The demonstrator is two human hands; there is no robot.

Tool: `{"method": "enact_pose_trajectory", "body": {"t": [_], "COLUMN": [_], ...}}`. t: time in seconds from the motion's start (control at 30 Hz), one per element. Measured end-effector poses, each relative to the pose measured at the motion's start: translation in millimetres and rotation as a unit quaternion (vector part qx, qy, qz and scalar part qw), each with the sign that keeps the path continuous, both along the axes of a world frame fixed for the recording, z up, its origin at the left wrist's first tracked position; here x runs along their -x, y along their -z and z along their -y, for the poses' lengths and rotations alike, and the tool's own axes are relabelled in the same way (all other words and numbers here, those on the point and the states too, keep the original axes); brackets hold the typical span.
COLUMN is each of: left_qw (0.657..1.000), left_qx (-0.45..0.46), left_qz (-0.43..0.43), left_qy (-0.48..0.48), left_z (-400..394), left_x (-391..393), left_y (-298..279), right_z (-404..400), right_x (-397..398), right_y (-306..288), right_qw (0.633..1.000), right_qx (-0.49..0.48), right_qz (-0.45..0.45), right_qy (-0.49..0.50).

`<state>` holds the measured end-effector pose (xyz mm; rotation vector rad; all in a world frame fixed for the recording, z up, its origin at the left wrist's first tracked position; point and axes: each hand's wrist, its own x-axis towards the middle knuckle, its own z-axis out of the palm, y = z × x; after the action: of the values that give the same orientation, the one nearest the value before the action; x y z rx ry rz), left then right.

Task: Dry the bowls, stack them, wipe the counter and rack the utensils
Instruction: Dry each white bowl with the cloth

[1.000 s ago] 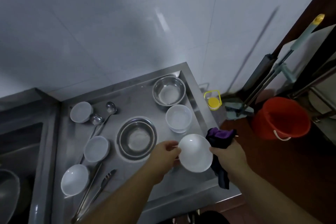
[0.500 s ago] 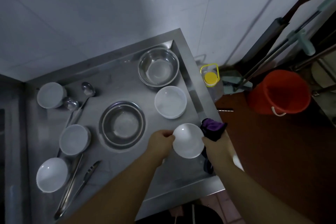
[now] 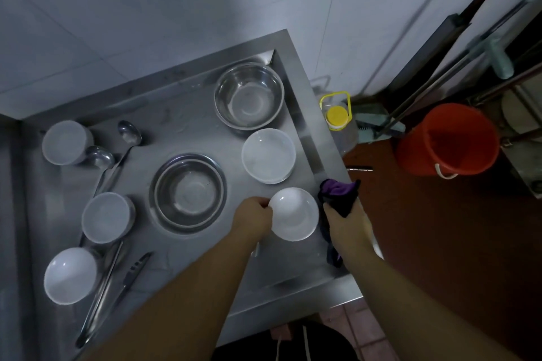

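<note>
A tiled wall point(image 3: 176, 9) is rising behind the steel worktop point(image 3: 181, 267), whose raised rim is meeting it at the far edge. Beyond the worktop's right edge, a red floor point(image 3: 425, 243) is carrying an orange bucket point(image 3: 447, 141), a mop point(image 3: 440, 91) leaning at the wall, and a clear jug with a yellow cap point(image 3: 336, 114).

2 bare forearms are reaching in from the near edge. The left hand point(image 3: 253, 218) is curling its fingers onto the left rim of a small white bowl point(image 3: 294, 214), holding it above the worktop near the right edge, its opening facing up. The right hand point(image 3: 346, 223) is clamping a purple cloth point(image 3: 340, 195) just beside the bowl's right rim; whether cloth and bowl are touching cannot be told.

On the worktop, a steel bowl point(image 3: 249, 95) is sitting in the far right corner, and a second steel bowl point(image 3: 187, 193) is sitting at the middle. A white bowl point(image 3: 268, 155) is standing between the corner steel bowl and the held bowl. Along the left edge, 3 more white bowls are lying: 1 far point(image 3: 66, 142), 1 midway point(image 3: 107, 217), 1 near point(image 3: 70, 275). 2 ladles point(image 3: 129, 133) are lying beside the far one, and tongs point(image 3: 102, 293) with another utensil point(image 3: 132, 272) are lying toward the near left corner.
</note>
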<state>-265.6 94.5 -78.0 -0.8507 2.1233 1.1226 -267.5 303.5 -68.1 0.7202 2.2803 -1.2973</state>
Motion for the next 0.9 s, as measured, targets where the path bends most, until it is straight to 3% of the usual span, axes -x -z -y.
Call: {"method": "enact_pose_trajectory", "body": {"t": [0.27,0.5,0.9], "left_qw": [0.999,0.995,0.994], "left_qx": [0.041,0.069,0.098], "left_qz": [-0.017,-0.047,-0.03], "left_qy": [0.011,0.048,-0.04], "left_z": [16,54,191], "left_x": [-18,-65,-186], "left_y": [-46,-97,-128], "right_z": [-32,-2,150], "right_x": [-9,-22,-60], "right_y": [-40,-93,-106], "right_qw": [0.999,0.99,0.967], "right_qx": [-0.025,0.136,0.117], "right_qz": [-0.028,-0.041,0.012], "right_qy": [-0.013,-0.006,-0.225]}}
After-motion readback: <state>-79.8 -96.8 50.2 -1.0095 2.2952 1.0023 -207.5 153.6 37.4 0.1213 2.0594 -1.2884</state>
